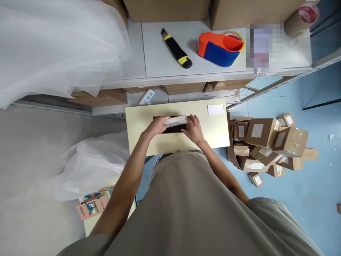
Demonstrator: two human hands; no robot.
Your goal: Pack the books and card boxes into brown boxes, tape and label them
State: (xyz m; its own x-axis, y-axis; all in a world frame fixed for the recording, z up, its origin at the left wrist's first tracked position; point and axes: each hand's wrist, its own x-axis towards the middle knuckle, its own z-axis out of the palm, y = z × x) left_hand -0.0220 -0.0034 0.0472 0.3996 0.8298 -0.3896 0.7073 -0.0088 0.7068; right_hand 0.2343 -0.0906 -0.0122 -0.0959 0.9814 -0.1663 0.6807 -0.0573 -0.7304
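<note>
An open, narrow cardboard box [174,128] with a dark inside lies on the pale yellow table in front of me. Over its opening is a slim bundle in whitish translucent wrap [176,121], slightly tilted; what is inside the wrap cannot be made out. My left hand [157,126] is closed on the bundle's left end, above the left end of the box. At the box's right end my right hand [195,130] curls its fingers and thumb around the cardboard, close to the bundle's other end.
A white label [216,109] lies on the table [213,135]. The shelf [160,69] ahead holds a utility knife [176,48], a tape dispenser [220,48] and a tape roll [301,20]. Taped cartons [262,132] pile up at right. White wrapping sheet [96,160] and books [92,208] are at left.
</note>
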